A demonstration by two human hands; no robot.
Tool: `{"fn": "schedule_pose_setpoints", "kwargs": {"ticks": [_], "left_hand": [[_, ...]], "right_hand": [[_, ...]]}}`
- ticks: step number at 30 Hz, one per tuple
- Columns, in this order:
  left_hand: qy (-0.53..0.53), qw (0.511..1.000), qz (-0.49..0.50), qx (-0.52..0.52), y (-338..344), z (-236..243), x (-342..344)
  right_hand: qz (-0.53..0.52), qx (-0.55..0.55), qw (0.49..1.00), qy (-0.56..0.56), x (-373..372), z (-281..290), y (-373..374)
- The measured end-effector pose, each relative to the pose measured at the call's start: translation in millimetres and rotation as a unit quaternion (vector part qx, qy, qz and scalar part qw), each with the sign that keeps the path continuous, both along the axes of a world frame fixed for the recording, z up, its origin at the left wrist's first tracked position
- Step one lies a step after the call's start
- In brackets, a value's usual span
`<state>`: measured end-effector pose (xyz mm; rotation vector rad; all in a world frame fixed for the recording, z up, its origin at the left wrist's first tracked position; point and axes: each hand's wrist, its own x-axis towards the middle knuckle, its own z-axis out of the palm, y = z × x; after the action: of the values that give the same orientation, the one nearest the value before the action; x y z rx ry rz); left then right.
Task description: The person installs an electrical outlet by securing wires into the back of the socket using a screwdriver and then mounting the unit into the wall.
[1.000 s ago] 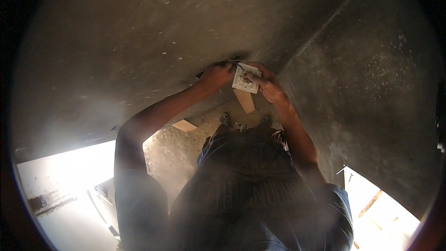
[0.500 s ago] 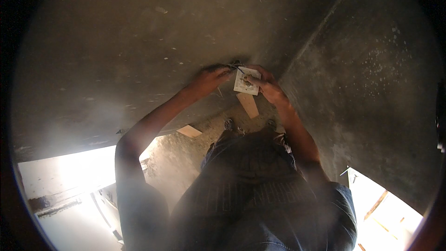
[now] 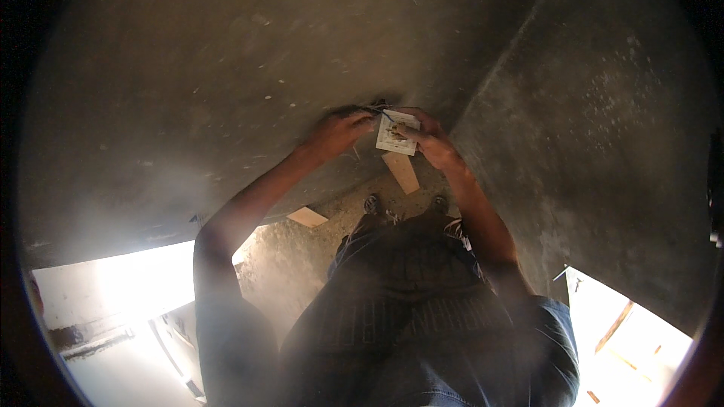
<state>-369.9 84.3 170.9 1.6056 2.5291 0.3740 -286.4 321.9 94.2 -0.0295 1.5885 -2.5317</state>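
Note:
A square white electrical faceplate [image 3: 388, 142], its fittings side turned toward me, hangs close to the dark wall. My right hand [image 3: 436, 143] grips it by the right edge, the thumb lying across the fittings in the middle. Thin wires [image 3: 378, 108] come from a dark spot in the wall at the plate's upper left, and a bluish one reaches over its top edge. Left of the plate, my left hand [image 3: 339, 132] has its fingers closed at these wires. Its fingertips are partly in shadow.
Grey plastered walls [image 3: 226, 45] meet in a corner to the right of my hands. Below lie two flat pale boards, one under the plate [image 3: 402, 172] and another farther left [image 3: 308, 217]. My feet stand on the dusty floor [image 3: 279, 271]. Bright openings show at both lower sides.
The view has shifted slightly. The plate sits a touch farther left and is tilted a little differently; both hands keep their hold.

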Motion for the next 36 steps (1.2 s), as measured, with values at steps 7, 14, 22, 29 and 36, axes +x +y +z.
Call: {"fn": "schedule_pose_setpoints", "kwargs": {"ticks": [7, 14, 22, 29, 36], "left_hand": [[0.040, 0.996, 0.055, 0.052, 21.1, 2.2, 6.9], [0.041, 0.990, 0.066, 0.122, 14.6, -14.7, 11.7], [-0.075, 0.979, 0.111, 0.150, 15.9, -4.4, 15.0], [-0.061, 0.976, 0.101, 0.184, 12.4, -13.4, 11.6], [-0.052, 0.968, 0.102, 0.222, 15.1, -19.1, 10.7]], "right_hand": [[-0.025, 0.060, 0.998, 0.014, -0.3, -11.4, -2.9], [-0.087, -0.001, 0.996, -0.007, 31.8, 28.5, -31.7], [-0.118, 0.041, 0.991, 0.041, 29.2, -6.3, -54.1], [-0.222, 0.068, 0.971, 0.063, 31.5, -16.2, -78.4], [-0.245, 0.147, 0.958, 0.039, 26.8, 13.2, -61.7]]}}
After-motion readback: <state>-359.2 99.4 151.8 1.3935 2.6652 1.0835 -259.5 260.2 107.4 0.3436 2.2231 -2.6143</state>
